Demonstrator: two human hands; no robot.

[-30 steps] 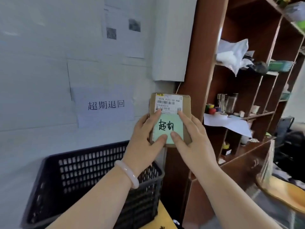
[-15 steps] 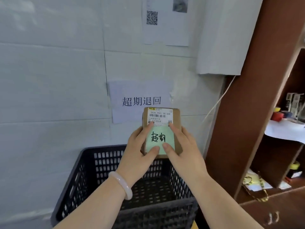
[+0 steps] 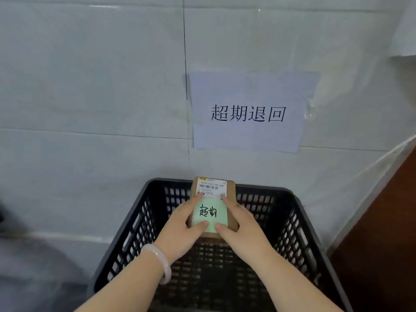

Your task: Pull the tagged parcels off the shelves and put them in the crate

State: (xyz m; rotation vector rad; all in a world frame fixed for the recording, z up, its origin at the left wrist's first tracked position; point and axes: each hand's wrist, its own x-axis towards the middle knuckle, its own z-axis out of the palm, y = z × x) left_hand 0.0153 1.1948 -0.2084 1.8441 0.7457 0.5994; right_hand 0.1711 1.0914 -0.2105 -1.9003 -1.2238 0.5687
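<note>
The parcel (image 3: 230, 190) is in both my hands, and I hold it up over the crate (image 3: 139, 221).

Closest to me is my left wrist, with a pale bracelet (image 3: 161, 262) on it. My left hand (image 3: 182, 230) grips the left side of the parcel. Its thumb lies on the front near the bottom and one finger lies on the front higher up. My right hand (image 3: 243, 230) does the same on the right side. The rest of my fingers go behind the box, so I cannot see them. Neither hand is open.

The parcel is a small brown box. It stands up on its end with its front facing me. A green tag (image 3: 209, 212) with writing is stuck on the front, and a white label (image 3: 211, 187) with a bar code sits above it. So this is one of the tagged ones.

Under and behind the parcel is the black crate with holes in its sides. The box is up in the air over the middle of it and does not touch the bottom.

Behind the crate is the wall (image 3: 90, 86), with a paper sign (image 3: 247, 131) on it.

I think I am at the put-it-in step. Next I should bring the box down to the bottom of the crate, then open both hands and let go. It looks light, so this should be easy.
</note>
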